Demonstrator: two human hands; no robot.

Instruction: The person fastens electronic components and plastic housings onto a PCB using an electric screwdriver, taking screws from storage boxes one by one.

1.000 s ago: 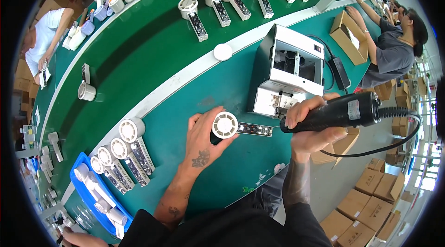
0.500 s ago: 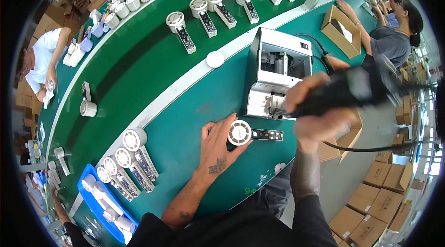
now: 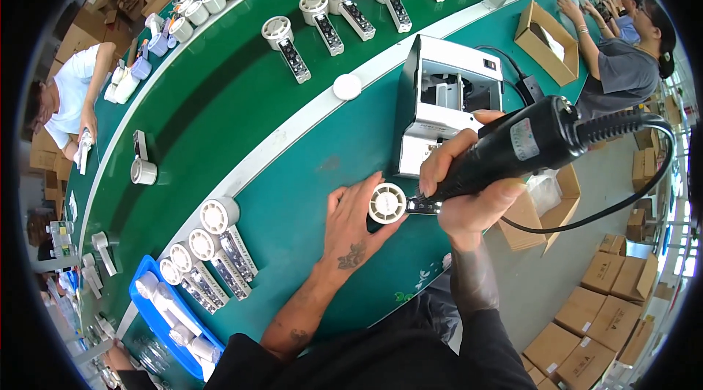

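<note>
My left hand (image 3: 353, 232) lies on the green bench, fingers and thumb closed around the white round head of a handheld fan (image 3: 387, 203). The fan lies flat, its handle open to a dark circuit board and pointing right. In my right hand (image 3: 474, 216) is a black electric screwdriver (image 3: 505, 152), gripped around its body and tilted so its tip end meets the fan's handle. The tip itself is hidden by my fingers. Just beyond stands a white screw feeder (image 3: 452, 54) with an open top.
Several open-handled fans (image 3: 219, 216) line up at the left, beside a blue tray (image 3: 146, 295) of white parts. More fans (image 3: 277, 30) sit on the green conveyor (image 3: 242, 90). A white disc (image 3: 347, 87) rests on its rail. Cartons (image 3: 545, 46) and co-workers are at the right.
My right hand has brought the screwdriver down and left from beside the screw feeder to the fan's handle. My left hand keeps hold of the fan's head.
</note>
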